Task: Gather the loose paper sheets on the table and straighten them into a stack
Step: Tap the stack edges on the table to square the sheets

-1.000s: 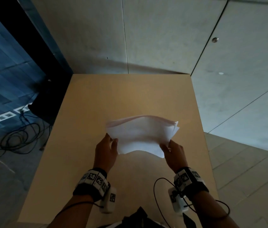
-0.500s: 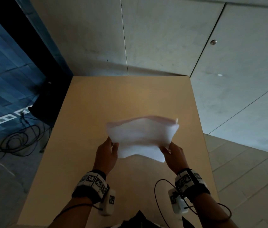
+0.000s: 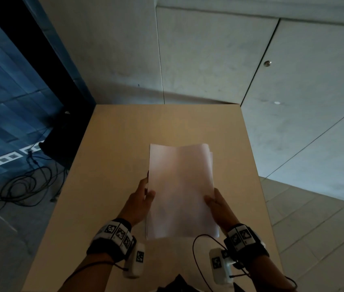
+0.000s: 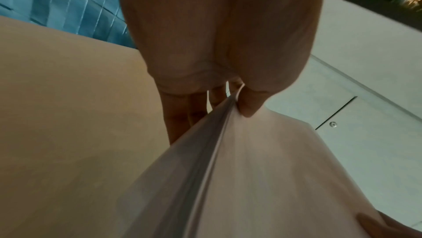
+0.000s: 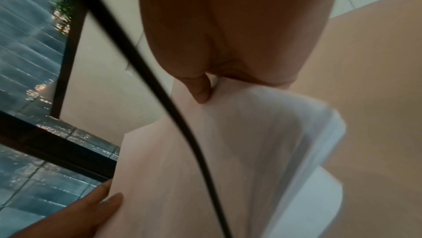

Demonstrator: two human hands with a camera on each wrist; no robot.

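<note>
A bundle of white paper sheets (image 3: 180, 190) is held above the wooden table (image 3: 114, 148), long side pointing away from me. My left hand (image 3: 143, 199) grips its left edge, thumb on top and fingers underneath. My right hand (image 3: 216, 204) grips the right edge the same way. In the left wrist view the thumb pinches the sheets (image 4: 262, 169) against the fingers. In the right wrist view the sheets (image 5: 205, 160) fan apart slightly along their right edge, and the far right corners look uneven in the head view.
The table's left edge borders a floor with tangled black cables (image 3: 19, 186) and a dark object (image 3: 59, 140). A concrete wall (image 3: 188, 49) stands behind the far edge. A black cable (image 3: 198, 256) loops from my right wrist device.
The sheets were held crosswise and sagging; now they are turned lengthwise and flatter. Both hands have shifted to grip the long side edges, closer to me.
</note>
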